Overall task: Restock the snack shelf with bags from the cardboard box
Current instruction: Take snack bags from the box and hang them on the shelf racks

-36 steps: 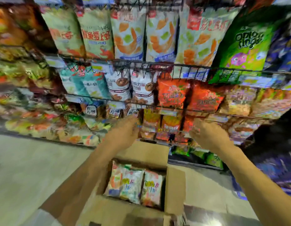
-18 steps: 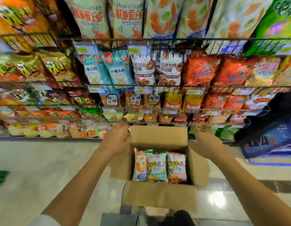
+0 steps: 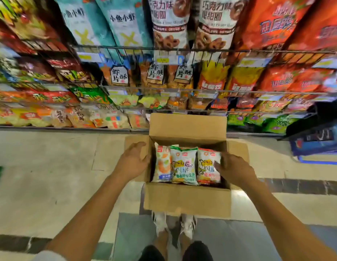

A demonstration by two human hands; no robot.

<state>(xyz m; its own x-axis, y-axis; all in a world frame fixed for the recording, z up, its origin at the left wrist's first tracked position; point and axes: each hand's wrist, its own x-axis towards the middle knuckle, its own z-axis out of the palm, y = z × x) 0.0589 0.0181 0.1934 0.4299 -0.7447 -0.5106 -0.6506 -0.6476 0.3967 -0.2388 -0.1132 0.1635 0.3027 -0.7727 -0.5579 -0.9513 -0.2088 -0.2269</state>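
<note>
You're standing with your shoes (image 3: 160,222) just behind the cardboard box (image 3: 186,200), which is sitting open on the floor (image 3: 50,166). Your left hand (image 3: 132,162) is hovering at the box's left flap, fingers loosely curved and apart, holding nothing. Your right hand (image 3: 233,169) is reaching in from the right, fingertips (image 3: 217,165) touching the right bag (image 3: 207,162); can't tell if it's pinching it. Three bags are standing side by side inside, with the middle bag (image 3: 183,166) and left bag (image 3: 162,164) untouched. The snack shelf (image 3: 182,90) is rising just beyond the box, packed full.
</note>
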